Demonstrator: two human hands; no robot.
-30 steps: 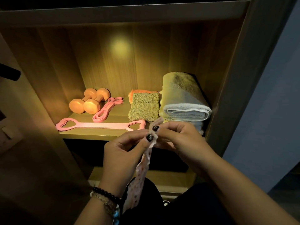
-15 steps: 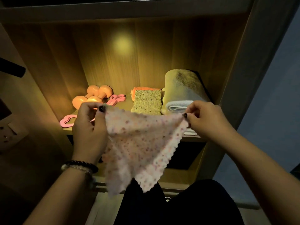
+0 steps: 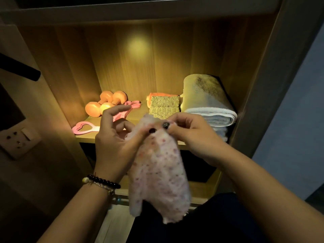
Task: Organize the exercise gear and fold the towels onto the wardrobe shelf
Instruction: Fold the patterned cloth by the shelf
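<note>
The top edge of a small dotted cloth (image 3: 157, 172) is pinched by the left hand (image 3: 115, 144) between thumb and forefinger, the other fingers being spread and raised. The same edge is pinched just beside it by the right hand (image 3: 191, 135), thumb against curled fingers, so that the two hands nearly touch in front of the wardrobe shelf (image 3: 87, 135). The cloth is hung doubled below them, its lower part blurred. A beaded bracelet (image 3: 103, 181) is worn on the left wrist.

On the lit shelf, two orange dumbbells (image 3: 103, 104) are laid at the left rear. Two pink resistance bands (image 3: 85, 128) are seen, one along the front edge, one farther back, both partly hidden by the left hand. A folded green-and-orange towel (image 3: 164, 106) is set in the middle, and a folded white towel (image 3: 208, 104) is stacked at the right. No writing can be read.

A wall socket (image 3: 17, 139) is mounted at the left.
</note>
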